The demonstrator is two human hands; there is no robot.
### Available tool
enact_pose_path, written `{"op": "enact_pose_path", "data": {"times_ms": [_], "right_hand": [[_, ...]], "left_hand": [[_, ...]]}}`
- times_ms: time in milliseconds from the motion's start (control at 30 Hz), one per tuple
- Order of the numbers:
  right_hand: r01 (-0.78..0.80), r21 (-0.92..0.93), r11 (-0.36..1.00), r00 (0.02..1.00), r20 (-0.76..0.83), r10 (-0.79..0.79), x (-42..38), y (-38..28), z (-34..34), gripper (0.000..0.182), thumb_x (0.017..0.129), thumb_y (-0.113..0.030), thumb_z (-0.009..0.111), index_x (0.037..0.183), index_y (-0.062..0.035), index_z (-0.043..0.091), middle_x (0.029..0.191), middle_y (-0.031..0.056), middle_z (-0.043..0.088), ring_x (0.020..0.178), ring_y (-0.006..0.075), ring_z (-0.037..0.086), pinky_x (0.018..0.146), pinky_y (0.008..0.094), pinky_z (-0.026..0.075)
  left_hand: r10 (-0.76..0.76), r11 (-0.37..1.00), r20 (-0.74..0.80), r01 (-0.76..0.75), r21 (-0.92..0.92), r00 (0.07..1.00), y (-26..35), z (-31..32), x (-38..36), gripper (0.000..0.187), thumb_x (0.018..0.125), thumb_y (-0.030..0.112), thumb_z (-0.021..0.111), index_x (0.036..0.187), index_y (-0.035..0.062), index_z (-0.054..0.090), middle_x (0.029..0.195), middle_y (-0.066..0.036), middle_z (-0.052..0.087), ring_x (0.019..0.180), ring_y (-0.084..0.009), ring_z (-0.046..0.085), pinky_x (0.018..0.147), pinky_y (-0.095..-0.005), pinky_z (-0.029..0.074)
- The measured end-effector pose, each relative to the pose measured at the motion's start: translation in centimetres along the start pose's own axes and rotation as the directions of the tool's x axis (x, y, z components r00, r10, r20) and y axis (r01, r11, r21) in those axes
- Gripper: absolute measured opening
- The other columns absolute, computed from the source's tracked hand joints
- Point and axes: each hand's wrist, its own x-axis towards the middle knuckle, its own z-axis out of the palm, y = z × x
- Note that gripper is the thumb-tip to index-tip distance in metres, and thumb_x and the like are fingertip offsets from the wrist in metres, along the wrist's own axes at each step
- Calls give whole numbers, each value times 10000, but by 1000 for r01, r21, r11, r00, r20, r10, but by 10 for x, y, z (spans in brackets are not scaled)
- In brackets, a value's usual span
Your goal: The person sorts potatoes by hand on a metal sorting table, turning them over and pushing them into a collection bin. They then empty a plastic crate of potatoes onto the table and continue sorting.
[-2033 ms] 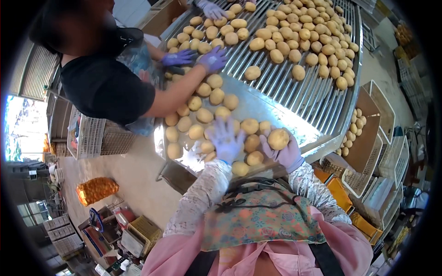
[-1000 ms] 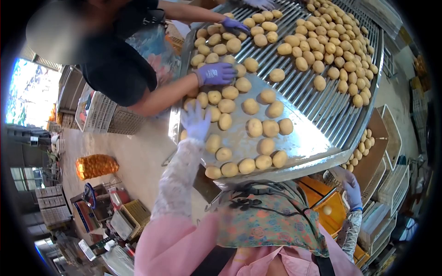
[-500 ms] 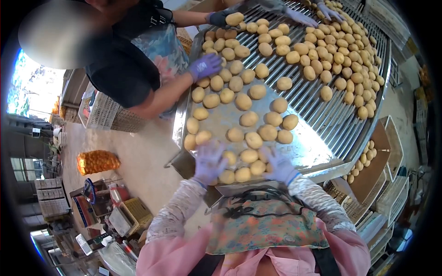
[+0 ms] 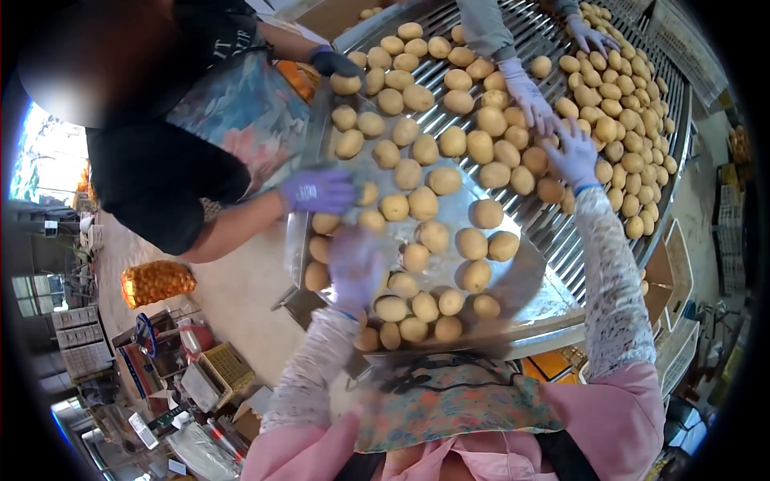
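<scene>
My left hand [image 4: 355, 268], in a light purple glove, is smeared by motion over the left side of the metal tray [image 4: 525, 293], beside several potatoes [image 4: 415, 257]; its fingers do not show clearly. Stretched far forward, my right hand [image 4: 574, 156] wears the same kind of glove. Its fingers are spread against potatoes [image 4: 551, 190] on the metal rollers [image 4: 553, 232], close to a co-worker's gloved hand [image 4: 529, 94]. More loose potatoes lie across the tray, with a dense heap of them [image 4: 626, 120] at the right.
At the left, a co-worker's purple-gloved hand [image 4: 319, 191] and dark-gloved hand [image 4: 333, 62] reach over the tray. Another gloved hand [image 4: 592, 36] is at the far heap. A filled net sack [image 4: 157, 283] stands on the floor. Crates [image 4: 678, 353] are at the lower right.
My right hand has moved from the tray's near edge forward and right to the rollers. My left hand has shifted slightly upward. Several potatoes have moved toward the tray; a co-worker's hand has come closer.
</scene>
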Motion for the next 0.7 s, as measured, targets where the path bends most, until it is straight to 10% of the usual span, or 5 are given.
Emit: {"op": "enact_pose_path", "data": {"times_ms": [67, 167, 300, 367, 700], "right_hand": [[-129, 62, 990, 988, 90, 123, 14, 34, 40, 649, 882, -517, 633, 1498, -369, 491, 1532, 118, 486, 1276, 438, 535, 1090, 511, 412], [-335, 59, 940, 924, 216, 315, 21, -28, 3, 535, 868, -564, 606, 1367, -370, 622, 1547, 112, 464, 1249, 462, 546, 1123, 492, 384], [419, -87, 904, 838, 419, -348, 16, -70, 14, 433, 806, -553, 618, 1084, -254, 762, 1333, 115, 639, 1269, 359, 551, 1107, 523, 370], [-19, 182, 983, 925, 377, -51, -24, -116, 11, 500, 797, -532, 649, 1169, -211, 739, 1208, 105, 692, 1262, 301, 556, 1099, 560, 349], [307, 419, 854, 912, 126, -390, -245, -149, -53, 746, 778, -492, 726, 1436, -185, 557, 1418, 126, 552, 1296, 400, 491, 1136, 572, 304]], "left_hand": [[32, 760, -79, 27, 649, 996, -87, 33, 0, 668, 952, 448, 584, 1489, 74, 449, 1495, -260, 441, 1314, -537, 411, 1113, -604, 331], [-323, 866, -113, 342, 364, 940, -52, 29, 51, 766, 958, 544, 542, 1562, 108, 366, 1561, -257, 374, 1360, -579, 346, 1147, -637, 280], [-534, 791, -10, 504, 348, 845, 19, 40, 85, 810, 940, 592, 544, 1563, 108, 358, 1569, -259, 355, 1397, -607, 277, 1152, -680, 242], [-212, 965, -37, 215, 150, 977, 27, 57, 64, 802, 937, 571, 558, 1565, 115, 355, 1582, -238, 349, 1408, -621, 251, 1149, -716, 205], [306, 941, 243, -332, 71, 920, 30, 24, -116, 647, 942, 458, 591, 1495, 132, 513, 1543, -256, 409, 1417, -455, 377, 1170, -616, 252]]}}
